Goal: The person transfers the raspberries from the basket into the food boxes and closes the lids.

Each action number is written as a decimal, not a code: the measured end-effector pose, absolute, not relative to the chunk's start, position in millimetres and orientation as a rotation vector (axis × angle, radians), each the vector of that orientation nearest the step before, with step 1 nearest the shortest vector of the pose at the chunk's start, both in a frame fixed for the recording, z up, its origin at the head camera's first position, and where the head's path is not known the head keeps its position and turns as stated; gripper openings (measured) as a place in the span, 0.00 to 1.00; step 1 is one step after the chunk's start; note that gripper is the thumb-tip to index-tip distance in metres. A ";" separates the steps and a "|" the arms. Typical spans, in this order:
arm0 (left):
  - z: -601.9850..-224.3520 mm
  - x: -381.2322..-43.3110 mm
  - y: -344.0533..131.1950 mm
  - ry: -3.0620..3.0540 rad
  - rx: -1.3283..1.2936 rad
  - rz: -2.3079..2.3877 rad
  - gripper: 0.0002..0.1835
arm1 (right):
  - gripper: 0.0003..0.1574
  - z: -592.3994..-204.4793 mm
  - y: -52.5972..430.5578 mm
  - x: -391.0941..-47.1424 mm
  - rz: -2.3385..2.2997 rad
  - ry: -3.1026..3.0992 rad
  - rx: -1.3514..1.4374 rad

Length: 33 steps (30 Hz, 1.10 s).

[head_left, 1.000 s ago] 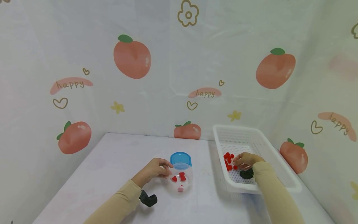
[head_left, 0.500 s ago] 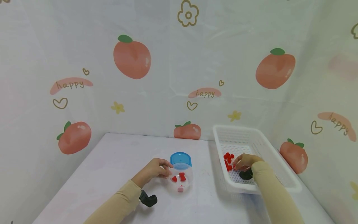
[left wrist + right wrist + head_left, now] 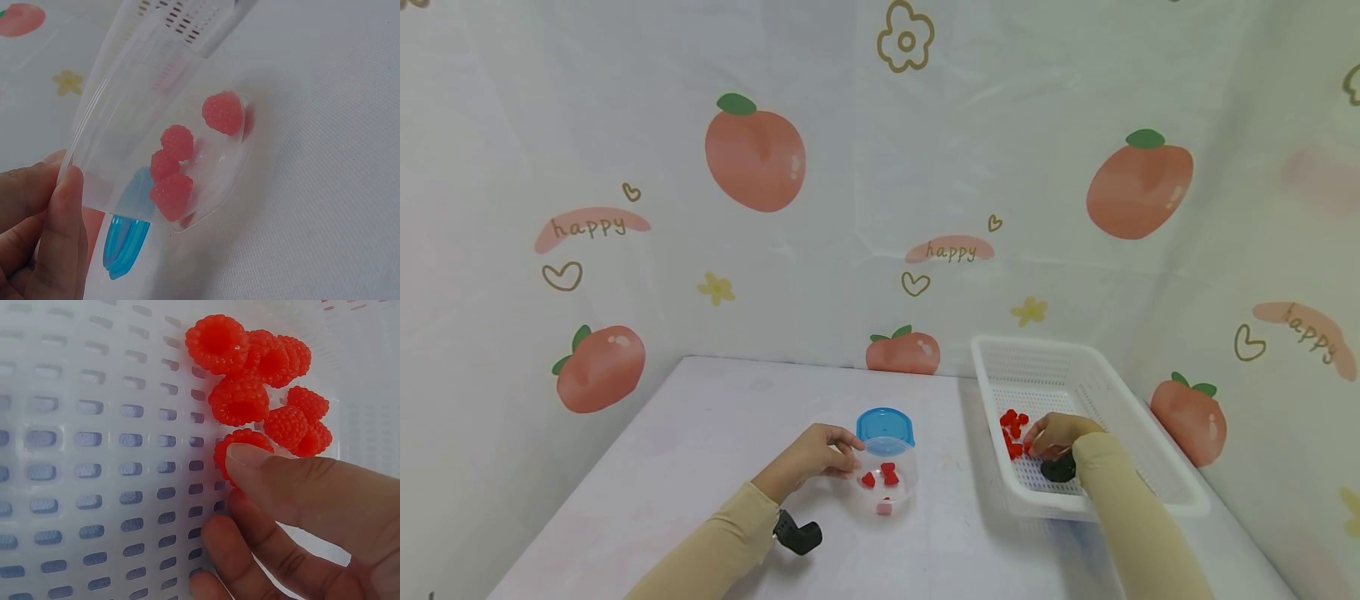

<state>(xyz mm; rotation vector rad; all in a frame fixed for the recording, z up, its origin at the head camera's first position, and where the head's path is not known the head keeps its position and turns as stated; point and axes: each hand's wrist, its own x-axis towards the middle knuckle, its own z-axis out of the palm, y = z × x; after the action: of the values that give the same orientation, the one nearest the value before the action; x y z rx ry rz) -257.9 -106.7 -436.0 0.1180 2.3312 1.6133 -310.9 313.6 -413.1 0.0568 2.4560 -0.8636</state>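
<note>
My left hand (image 3: 816, 452) pinches the rim of a clear plastic bowl (image 3: 119, 137) between thumb and fingers. Several red raspberries (image 3: 172, 195) lie inside the bowl, which stands on the table. Over at the right, my right hand (image 3: 1060, 432) reaches down into a white perforated basket (image 3: 1033, 342). In the right wrist view its thumb and index finger pinch a raspberry (image 3: 244, 439), whose lower part is hidden by the thumb. More raspberries (image 3: 239, 400) are bunched just beyond the fingertips, against the basket's side.
A blue lid (image 3: 883, 423) lies on the table right behind the bowl. Black wrist devices (image 3: 797, 535) hang under both sleeves. The basket's raised walls surround the right hand, and a printed curtain (image 3: 820, 275) closes off the back.
The right hand has shifted slightly and its fingers have closed on a raspberry at the near edge of the bunch. The left hand and the bowl have stayed put.
</note>
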 end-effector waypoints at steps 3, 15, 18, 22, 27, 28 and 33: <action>-436.3 -258.1 -106.5 2.330 0.118 1.612 0.13 | 0.10 -412.6 313.9 -310.6 -0.879 2.451 0.032; -436.4 -258.7 -106.7 2.315 0.117 1.617 0.13 | 0.14 -415.5 322.0 -318.6 -1.183 2.404 0.070; -435.3 -258.7 -107.4 2.305 0.115 1.626 0.13 | 0.17 -413.9 322.8 -320.6 -1.266 2.389 0.055; -434.4 -258.8 -108.1 2.291 0.122 1.636 0.14 | 0.22 -409.0 323.3 -321.9 -1.350 2.382 0.005; -434.0 -258.6 -108.0 2.278 0.126 1.645 0.14 | 0.23 -402.7 323.3 -322.6 -1.430 2.431 -0.030; -434.0 -258.6 -107.9 2.278 0.126 1.646 0.14 | 0.24 -401.5 323.2 -322.9 -1.444 2.448 -0.046; -434.3 -258.5 -107.3 2.282 0.123 1.643 0.14 | 0.27 -392.3 317.4 -321.5 -1.540 2.523 -0.097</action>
<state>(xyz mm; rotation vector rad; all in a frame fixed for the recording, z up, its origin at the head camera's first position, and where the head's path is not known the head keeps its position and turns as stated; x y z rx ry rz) -258.5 -107.3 -434.3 0.1229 2.2821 1.6427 -321.5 317.4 -392.3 -0.0969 2.5231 -1.5395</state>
